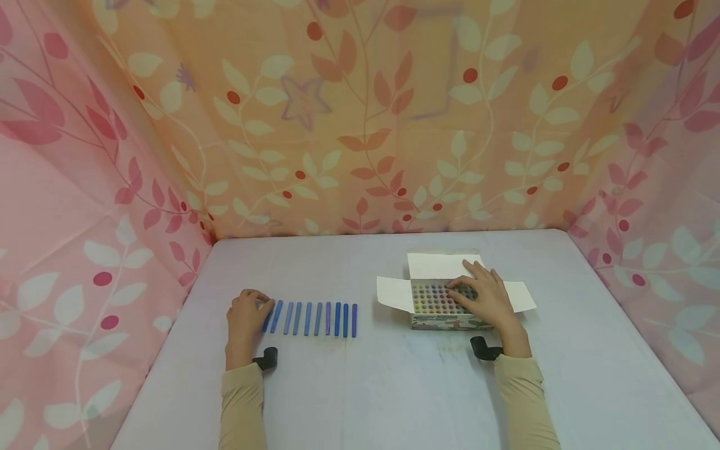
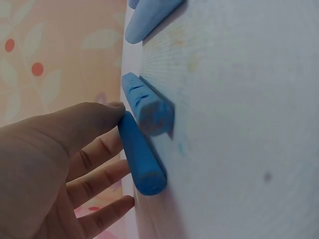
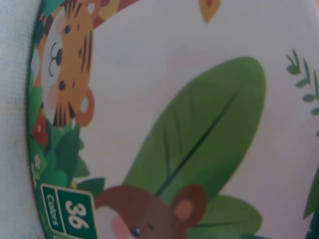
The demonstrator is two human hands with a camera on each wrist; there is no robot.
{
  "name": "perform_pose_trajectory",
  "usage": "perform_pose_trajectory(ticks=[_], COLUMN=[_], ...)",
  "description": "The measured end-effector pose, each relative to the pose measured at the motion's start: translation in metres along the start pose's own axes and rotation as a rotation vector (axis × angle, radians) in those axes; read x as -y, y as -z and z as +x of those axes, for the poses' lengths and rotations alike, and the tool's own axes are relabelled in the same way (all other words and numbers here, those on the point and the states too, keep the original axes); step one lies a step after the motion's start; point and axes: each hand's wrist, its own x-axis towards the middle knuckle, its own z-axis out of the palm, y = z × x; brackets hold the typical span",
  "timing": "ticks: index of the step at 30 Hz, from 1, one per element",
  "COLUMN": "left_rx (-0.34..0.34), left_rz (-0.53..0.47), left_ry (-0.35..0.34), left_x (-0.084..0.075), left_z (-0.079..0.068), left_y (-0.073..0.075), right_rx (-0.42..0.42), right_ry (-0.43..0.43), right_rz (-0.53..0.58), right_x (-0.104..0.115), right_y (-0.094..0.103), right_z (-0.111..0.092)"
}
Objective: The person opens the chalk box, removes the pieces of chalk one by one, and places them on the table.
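Note:
A blue crayon (image 1: 267,320) lies at the left end of a row of blue and violet crayons (image 1: 317,319). My left hand (image 1: 245,319) pinches its far end; the left wrist view shows the thumb on this crayon (image 2: 144,164), with the other fingers spread behind it. Close beside it lies another blue crayon (image 2: 154,114) with dents along its side. Over the right part of an open crayon box (image 1: 450,322), my right hand (image 1: 488,297) has thumb and index fingertips down at the crayon tops. I cannot tell whether they grip one.
White flaps (image 1: 395,294) stick out from the box's sides and back. Its wall (image 3: 164,99), printed with animals and leaves, fills the right wrist view. Black wrist cameras (image 1: 485,349) sit at both wrists. A patterned curtain (image 1: 360,125) encloses the white table (image 1: 371,400).

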Motion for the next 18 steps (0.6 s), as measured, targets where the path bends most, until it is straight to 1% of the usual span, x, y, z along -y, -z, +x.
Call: perform_pose_trajectory(ticks=[5, 9, 11, 14, 16, 18], left_rx=[0.017, 0.021, 0.027, 0.034, 0.030, 0.026], left_rz=[-0.003, 0.001, 0.001, -0.005, -0.008, -0.012], left_ry=[0.007, 0.007, 0.009, 0.011, 0.004, -0.003], left_x=[-0.001, 0.000, 0.001, 0.002, 0.002, 0.001], left_z=[0.000, 0.000, 0.000, -0.001, -0.001, -0.001], left_y=[-0.001, -0.002, -0.003, -0.004, -0.005, -0.006], right_rx=[-0.013, -0.049, -0.066, -0.052, -0.028, -0.021], right_ry=[0.009, 0.044, 0.067, 0.085, 0.078, 0.049], right_rz=[0.006, 0.074, 0.153, 0.311, 0.439, 0.573], right_x=[-0.003, -0.006, -0.009, -0.013, -0.015, -0.017], right_y=[-0.001, -0.002, -0.001, 0.002, 0.005, 0.009], right_z=[0.000, -0.001, -0.003, -0.005, -0.007, -0.008])
